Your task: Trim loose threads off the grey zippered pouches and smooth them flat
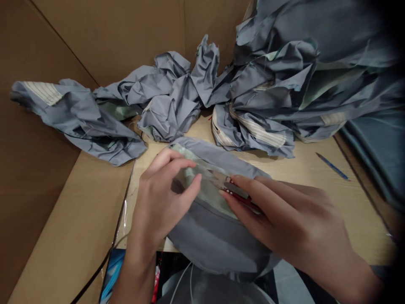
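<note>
- Lining the background and left side: brown cardboard panels (107,38), boxing in a pale wood-grain tabletop (354,215), with clear plastic film (125,211) trailing along the tabletop's left edge.
- Heaping toward the upper right and spreading left across the back of the tabletop: crumpled grey fabric pieces (278,93), edged in places with cream ribbed trim (255,130).
- Lying to the right of the hands, well apart from them: a slim blue pen (332,166).
- Bulging over the tabletop's near edge, directly between both hands: a grey fabric panel (215,240), showing a pale green lining (211,194) along its upper part, its long axis running roughly left to right.
- Curving over the lining: the left hand (158,198), half open, fingers bent and resting on the pale green surface; firmness of any pinch not discernible from this view.
- Closing around red-handled thread snips (240,195): the right hand (291,215), fingers extended over the handle and partly hiding it.
- Pointing up and left across the lining, toward the left hand's fingertips: the snips' metal blades, set diagonally to the panel's long axis, with the right hand nearer and the left hand just beyond the tips; contact between blades and cloth not discernible.
</note>
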A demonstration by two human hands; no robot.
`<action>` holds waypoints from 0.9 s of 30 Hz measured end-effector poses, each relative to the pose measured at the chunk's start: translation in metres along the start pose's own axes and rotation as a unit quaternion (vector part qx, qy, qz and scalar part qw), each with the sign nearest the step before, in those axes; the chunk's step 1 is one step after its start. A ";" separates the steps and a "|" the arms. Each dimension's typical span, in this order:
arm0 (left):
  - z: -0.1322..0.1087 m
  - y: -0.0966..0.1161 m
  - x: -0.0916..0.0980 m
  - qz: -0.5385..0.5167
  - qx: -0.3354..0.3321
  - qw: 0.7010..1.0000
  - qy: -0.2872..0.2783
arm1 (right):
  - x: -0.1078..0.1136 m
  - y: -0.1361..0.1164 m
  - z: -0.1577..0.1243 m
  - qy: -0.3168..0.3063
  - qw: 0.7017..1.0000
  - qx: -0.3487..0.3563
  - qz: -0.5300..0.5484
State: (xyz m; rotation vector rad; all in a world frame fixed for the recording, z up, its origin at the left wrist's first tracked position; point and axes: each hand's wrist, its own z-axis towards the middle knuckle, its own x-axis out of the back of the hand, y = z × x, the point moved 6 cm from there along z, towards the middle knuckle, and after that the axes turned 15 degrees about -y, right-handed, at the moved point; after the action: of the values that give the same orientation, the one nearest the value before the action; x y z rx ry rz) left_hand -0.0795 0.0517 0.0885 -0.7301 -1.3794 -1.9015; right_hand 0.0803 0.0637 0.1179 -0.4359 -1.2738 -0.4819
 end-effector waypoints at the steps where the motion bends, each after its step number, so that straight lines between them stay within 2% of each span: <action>1: 0.002 0.000 -0.003 0.011 -0.001 1.000 -0.002 | 0.001 0.001 0.000 0.004 1.000 -0.005 -0.001; 3: 0.005 -0.003 -0.008 0.022 0.010 1.000 -0.010 | 0.003 0.005 -0.001 0.009 1.000 -0.024 0.001; 6: 0.010 -0.007 -0.017 0.023 0.026 0.999 -0.029 | 0.001 0.020 -0.001 0.012 0.995 -0.095 0.001; 11: 0.016 -0.007 -0.023 0.006 0.040 0.998 -0.041 | -0.021 0.047 -0.007 -0.010 0.979 -0.185 0.088; 14: 0.019 -0.006 -0.025 0.001 0.049 0.998 -0.048 | -0.031 0.052 -0.012 0.006 0.965 -0.217 0.148; 20: 0.023 -0.003 -0.031 0.011 0.046 0.997 -0.064 | -0.026 0.045 -0.020 0.092 0.959 -0.207 0.169; 24: 0.023 -0.002 -0.035 0.005 0.041 0.996 -0.080 | -0.025 0.042 -0.021 0.104 0.961 -0.194 0.165; 27: 0.021 -0.003 -0.032 -0.001 0.034 0.996 -0.081 | -0.024 0.042 -0.022 0.111 0.962 -0.185 0.167</action>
State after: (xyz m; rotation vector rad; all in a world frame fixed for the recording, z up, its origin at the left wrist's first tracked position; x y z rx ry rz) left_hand -0.0613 0.0782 0.0684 -0.8655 -1.5377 -1.8207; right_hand 0.1158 0.0883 0.0874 -0.8711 -0.8690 -0.4674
